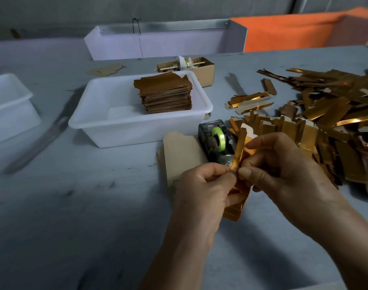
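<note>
**Grey worktop [95, 216], one fold under way**

Toward the worktop's front edge, the left hand [202, 185] pinches the shiny gold card blank [235, 208] from its left. The blank's long axis runs away from the person, with its narrow flap [239, 147] raised. The right hand [283, 170] pinches from the right, equally near.

Table [74, 206]: tub [137, 131], tape dispenser [215, 141], gold cards [335, 114]

Dim, soft overhead light; glare on the gold card pile [333, 114]; desk [74, 206] edges bend and blur.
</note>
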Demonstrator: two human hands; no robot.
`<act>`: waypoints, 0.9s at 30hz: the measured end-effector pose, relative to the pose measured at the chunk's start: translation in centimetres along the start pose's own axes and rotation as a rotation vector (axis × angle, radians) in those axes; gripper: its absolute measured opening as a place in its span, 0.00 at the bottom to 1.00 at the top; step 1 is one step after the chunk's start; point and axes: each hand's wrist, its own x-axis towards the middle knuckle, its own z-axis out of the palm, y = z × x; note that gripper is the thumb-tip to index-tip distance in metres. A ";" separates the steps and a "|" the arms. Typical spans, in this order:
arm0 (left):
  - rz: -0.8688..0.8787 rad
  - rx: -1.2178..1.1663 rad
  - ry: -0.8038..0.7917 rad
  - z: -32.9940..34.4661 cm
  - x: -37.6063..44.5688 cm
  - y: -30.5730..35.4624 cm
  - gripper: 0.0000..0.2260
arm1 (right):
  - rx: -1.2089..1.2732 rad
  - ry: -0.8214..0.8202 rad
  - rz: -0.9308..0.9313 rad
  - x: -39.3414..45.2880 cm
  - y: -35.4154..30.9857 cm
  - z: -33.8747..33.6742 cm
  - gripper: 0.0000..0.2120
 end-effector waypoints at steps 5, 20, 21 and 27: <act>0.006 -0.019 -0.039 -0.1 -0.2 0.0 0.07 | -0.060 0.047 0.015 0.0 0.1 0.4 0.15; 0.113 0.090 0.142 0.9 -0.8 -1.1 0.08 | -0.387 0.145 -0.016 -0.8 -1.0 1.5 0.14; 0.146 0.107 0.179 1.2 -1.0 -1.2 0.08 | -0.427 0.159 -0.027 -0.9 -1.2 1.5 0.13; 0.440 0.349 0.371 2.4 -1.7 -1.9 0.07 | -0.481 0.214 -0.020 -1.1 -2.0 1.1 0.21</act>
